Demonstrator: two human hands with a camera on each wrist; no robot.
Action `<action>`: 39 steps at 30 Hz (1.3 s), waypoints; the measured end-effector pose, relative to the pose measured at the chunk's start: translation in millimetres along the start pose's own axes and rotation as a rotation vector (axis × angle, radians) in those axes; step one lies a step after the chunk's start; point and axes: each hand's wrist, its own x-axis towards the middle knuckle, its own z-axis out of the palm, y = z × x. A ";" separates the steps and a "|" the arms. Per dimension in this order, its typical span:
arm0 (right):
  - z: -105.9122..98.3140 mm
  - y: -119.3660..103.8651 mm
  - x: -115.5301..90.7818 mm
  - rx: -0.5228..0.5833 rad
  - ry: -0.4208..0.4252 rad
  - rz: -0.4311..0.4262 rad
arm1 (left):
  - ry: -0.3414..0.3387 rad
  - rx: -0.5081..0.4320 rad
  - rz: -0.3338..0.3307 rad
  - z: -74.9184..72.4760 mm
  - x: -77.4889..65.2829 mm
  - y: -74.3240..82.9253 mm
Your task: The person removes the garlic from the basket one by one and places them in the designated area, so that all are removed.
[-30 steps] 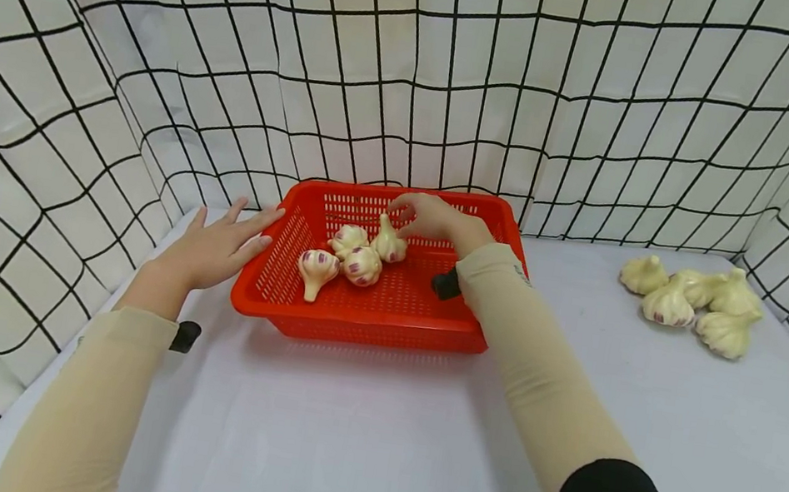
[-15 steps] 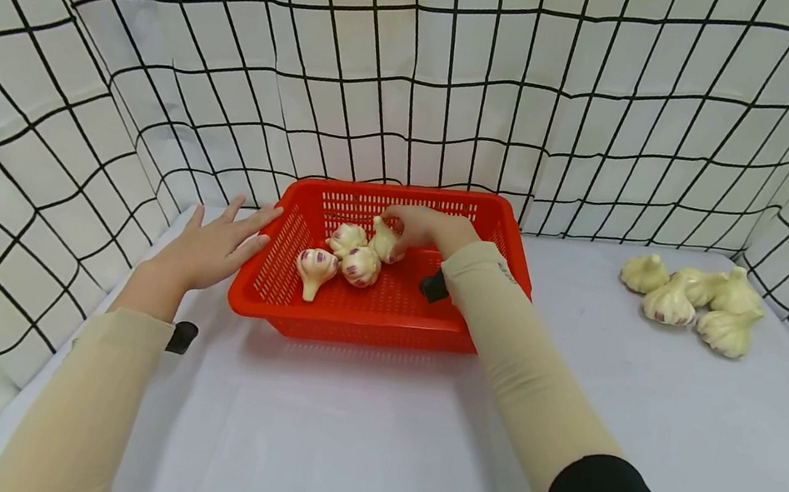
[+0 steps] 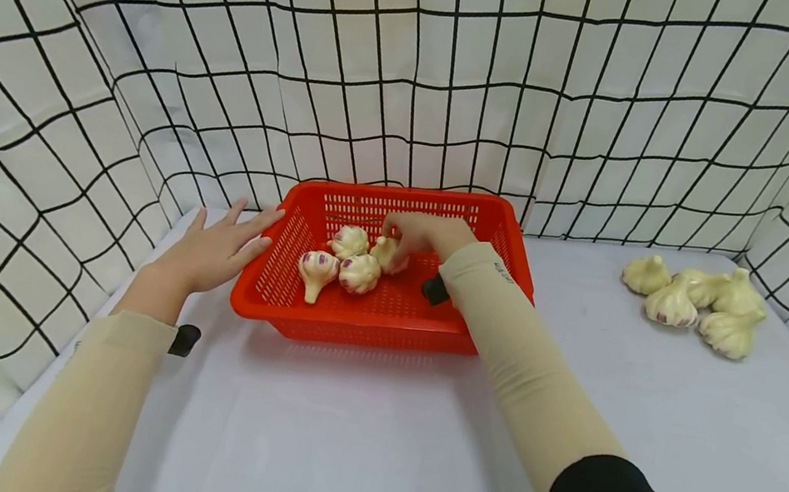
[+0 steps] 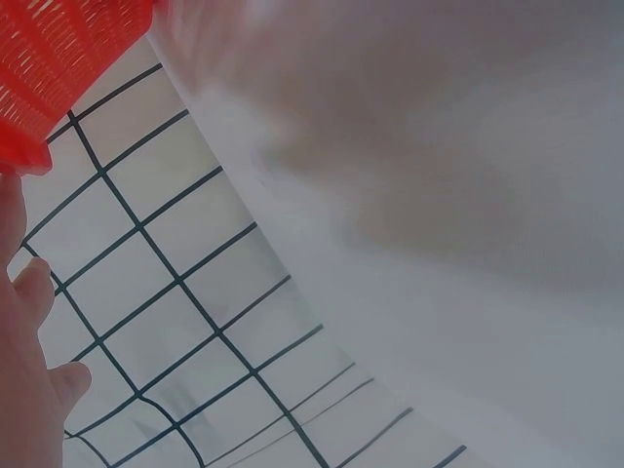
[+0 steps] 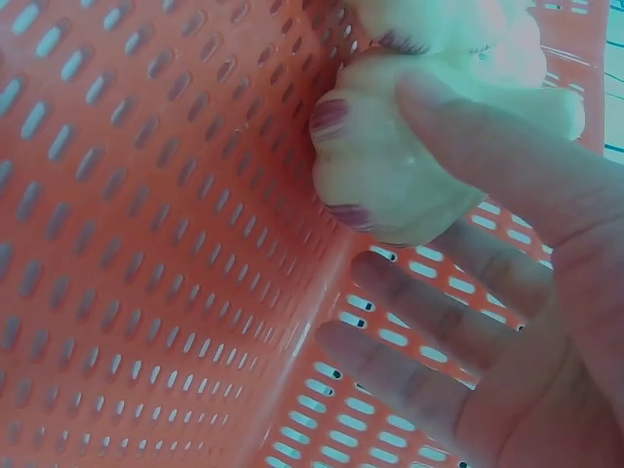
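Observation:
In the head view a red plastic basket [image 3: 359, 334] holds a small cluster of cream garlic bulbs with purple streaks. My right hand [image 3: 432, 233] reaches inside and pinches the rightmost garlic bulb [image 3: 388, 255]. The right wrist view shows the thumb [image 5: 487, 141] pressed on that bulb [image 5: 366, 161], the other fingers spread below. Left of it lie a front garlic bulb [image 3: 359, 274], a back one [image 3: 349, 240] and one with its stem toward me [image 3: 317, 270]. My left hand [image 3: 216, 248] has its fingers straight, fingertips at the basket's left rim.
On the white table [image 3: 336, 448], several more garlic bulbs [image 3: 671, 303] lie in a group to the right of the basket. Black wire mesh [image 3: 475, 106] over white sheeting rises behind and along both sides.
My right hand has moved lower over the rightmost garlic bulb, covering more of it, and the bulb has shifted slightly. The left hand stays at the basket rim.

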 end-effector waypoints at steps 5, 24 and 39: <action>1.2 -0.4 1.2 -0.016 -0.007 -0.006 | -0.012 0.004 0.007 0.5 0.4 -0.3; 2.0 1.4 5.8 -0.119 -0.041 -0.003 | 0.016 0.000 -0.002 2.5 0.5 -1.9; -19.3 7.3 -16.5 -0.052 0.018 -0.080 | -0.020 0.018 -0.016 0.2 0.5 0.9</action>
